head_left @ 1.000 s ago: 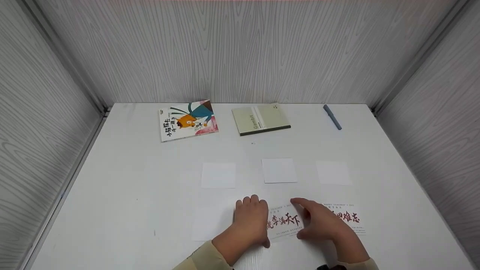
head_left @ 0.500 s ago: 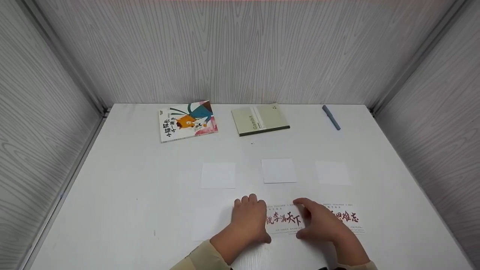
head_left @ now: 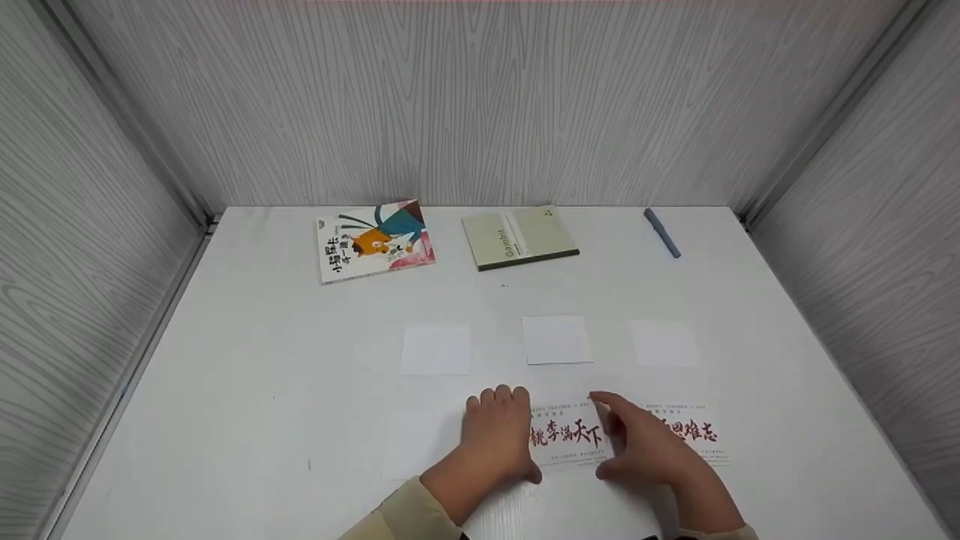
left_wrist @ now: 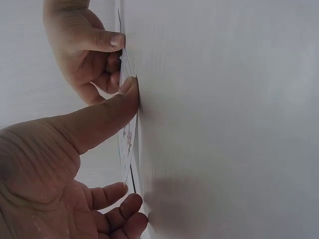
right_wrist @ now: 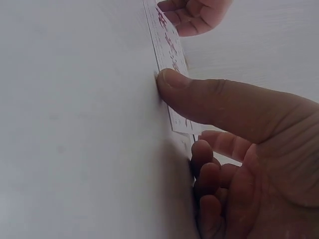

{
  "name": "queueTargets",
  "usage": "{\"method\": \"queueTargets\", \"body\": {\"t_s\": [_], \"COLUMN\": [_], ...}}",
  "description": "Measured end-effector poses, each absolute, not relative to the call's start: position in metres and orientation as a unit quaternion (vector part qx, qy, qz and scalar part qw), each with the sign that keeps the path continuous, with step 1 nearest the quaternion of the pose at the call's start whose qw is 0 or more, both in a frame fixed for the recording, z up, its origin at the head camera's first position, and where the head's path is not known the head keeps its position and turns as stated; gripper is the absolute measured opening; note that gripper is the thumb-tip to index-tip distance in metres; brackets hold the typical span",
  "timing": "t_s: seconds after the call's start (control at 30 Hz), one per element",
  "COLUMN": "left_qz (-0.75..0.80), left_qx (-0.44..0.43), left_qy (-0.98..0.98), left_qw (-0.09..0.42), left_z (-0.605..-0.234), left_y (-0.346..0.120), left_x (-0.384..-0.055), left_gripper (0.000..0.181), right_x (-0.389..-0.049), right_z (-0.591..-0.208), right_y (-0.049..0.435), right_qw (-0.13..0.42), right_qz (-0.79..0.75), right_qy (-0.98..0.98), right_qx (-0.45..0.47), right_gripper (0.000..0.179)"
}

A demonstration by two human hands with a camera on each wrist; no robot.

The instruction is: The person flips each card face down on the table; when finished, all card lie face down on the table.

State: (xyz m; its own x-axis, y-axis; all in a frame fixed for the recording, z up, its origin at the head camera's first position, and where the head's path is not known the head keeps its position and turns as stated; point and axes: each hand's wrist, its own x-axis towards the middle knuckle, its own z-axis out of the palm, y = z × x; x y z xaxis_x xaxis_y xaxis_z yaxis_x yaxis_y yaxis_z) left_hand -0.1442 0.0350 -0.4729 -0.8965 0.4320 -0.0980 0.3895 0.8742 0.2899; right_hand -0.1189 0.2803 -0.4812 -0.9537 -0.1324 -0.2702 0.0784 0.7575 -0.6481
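In the head view, a white card with red Chinese lettering (head_left: 566, 435) lies low over the table between my two hands. My left hand (head_left: 495, 435) grips its left end, thumb at the near edge and fingers at the far edge. My right hand (head_left: 649, 446) spans the right end likewise, thumb and index finger at opposite edges. Both wrist views show the thumbs against the near edge of the card (right_wrist: 169, 50). A second red-lettered card (head_left: 697, 435) lies to the right, partly hidden by my right hand. Left of my left hand, a blank white card (head_left: 420, 446) is partly covered.
Three blank white slips, left (head_left: 436, 350), middle (head_left: 556, 340) and right (head_left: 665, 343), lie in a row beyond the hands. Farther back are a picture book (head_left: 375, 240), a green Gambit notebook (head_left: 520, 237) and a blue-grey pen (head_left: 662, 233). Grey panels enclose the table.
The card between my hands was slightly slanted a second ago and now lies more level with the neighbouring card. My left hand has shifted slightly left and away; the right has barely moved.
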Motion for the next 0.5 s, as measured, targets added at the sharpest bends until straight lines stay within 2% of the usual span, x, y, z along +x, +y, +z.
{"method": "queueTargets", "body": {"t_s": [0.5], "left_qz": [0.127], "left_qx": [0.216], "left_qy": [0.964], "left_qw": [0.085], "left_z": [-0.472], "left_y": [0.0327], "left_x": [-0.144], "left_gripper": [0.094], "right_x": [-0.1121], "right_z": [-0.4754], "right_y": [0.2829], "right_qw": [0.131], "right_qz": [-0.388], "right_qy": [0.91], "right_qx": [-0.073], "right_gripper": [0.106]}}
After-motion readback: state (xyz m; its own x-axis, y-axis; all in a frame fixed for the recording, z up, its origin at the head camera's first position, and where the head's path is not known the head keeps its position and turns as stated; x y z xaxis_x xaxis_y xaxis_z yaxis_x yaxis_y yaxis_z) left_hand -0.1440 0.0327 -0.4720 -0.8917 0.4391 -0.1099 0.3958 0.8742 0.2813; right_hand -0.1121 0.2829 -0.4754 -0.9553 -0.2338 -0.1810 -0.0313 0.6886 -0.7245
